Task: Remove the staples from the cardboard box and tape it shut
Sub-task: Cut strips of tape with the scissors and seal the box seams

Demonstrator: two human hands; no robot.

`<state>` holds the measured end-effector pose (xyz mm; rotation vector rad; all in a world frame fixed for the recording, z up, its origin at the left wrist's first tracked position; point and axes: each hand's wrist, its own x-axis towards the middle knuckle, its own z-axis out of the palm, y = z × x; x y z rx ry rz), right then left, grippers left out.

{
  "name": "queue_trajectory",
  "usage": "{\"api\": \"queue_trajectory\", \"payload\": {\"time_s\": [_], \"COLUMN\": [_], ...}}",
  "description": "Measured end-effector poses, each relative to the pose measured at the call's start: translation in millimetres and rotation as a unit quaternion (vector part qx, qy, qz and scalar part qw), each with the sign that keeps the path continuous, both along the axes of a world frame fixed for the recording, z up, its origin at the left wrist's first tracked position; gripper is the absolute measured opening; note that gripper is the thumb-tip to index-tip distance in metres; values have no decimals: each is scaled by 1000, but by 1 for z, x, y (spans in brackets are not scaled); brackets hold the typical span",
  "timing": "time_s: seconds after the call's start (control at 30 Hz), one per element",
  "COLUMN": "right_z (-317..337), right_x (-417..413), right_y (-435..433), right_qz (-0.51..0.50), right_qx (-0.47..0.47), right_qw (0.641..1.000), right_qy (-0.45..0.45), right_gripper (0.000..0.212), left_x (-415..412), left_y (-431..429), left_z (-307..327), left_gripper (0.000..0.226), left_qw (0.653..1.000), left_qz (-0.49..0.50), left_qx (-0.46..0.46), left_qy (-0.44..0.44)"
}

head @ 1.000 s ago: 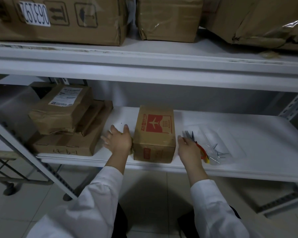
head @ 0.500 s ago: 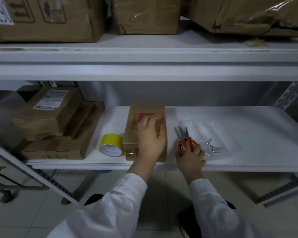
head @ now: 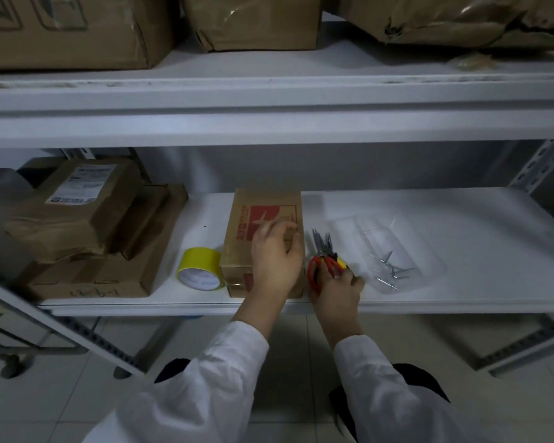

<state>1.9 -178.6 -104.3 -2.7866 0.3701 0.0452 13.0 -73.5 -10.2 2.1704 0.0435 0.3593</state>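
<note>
Item, middle shelf (head: 480, 225): one small cardboard box (head: 259, 219), lying flat near the front edge with its red print up. Its flaps are closed as far as I can see, and any staples in it are too small for me to make out. Left of it, seemingly touching its near corner: tape (head: 200, 272), a yellow roll, untouched. Just right of it: pliers (head: 323, 247), red handles, metal nose pointing far. A yellow handle shows by the same hand and I cannot say whether it is a second tool. Further right: clear tray (head: 429, 247) holding a few loose metal staples (head: 392, 271). Far left: stack of parcels (head: 87, 235), not involved. Left hand (head: 275, 257): laid on the box top toward its right side, fingers bent, thumb at the right edge, holding the box down. Right hand (head: 336, 287): fingers curled round the red handles, the pliers lying on the shelf, not yet lifted. Step in hand, as I judge it: taking up the tool for staple removal with the box steadied, taping not begun. Next move, as I read it: lift the pliers, bring the nose to the box seam, bite a staple's crown and pull straight, the left hand bearing down so the light box does not slide off the front edge, with pulled staples going to the tray
</note>
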Motion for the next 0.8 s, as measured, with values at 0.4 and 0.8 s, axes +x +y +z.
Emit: {"api": "queue_trajectory", "payload": {"time_s": [0.4, 0.8], "right_z": [45, 54], "right_x": [-7, -9], "right_y": [-41, -42], "right_qz": [-92, -61], "right_qx": [-18, -6], "right_qw": [983, 998], "right_qy": [-157, -3], "right_gripper": [69, 28], "left_x": [0, 1], "left_y": [-5, -5], "left_z": [-5, -5], "left_gripper": [21, 22], "left_qw": [999, 998], "left_qz": [14, 10], "left_qx": [11, 28], "left_qy": [39, 53]}}
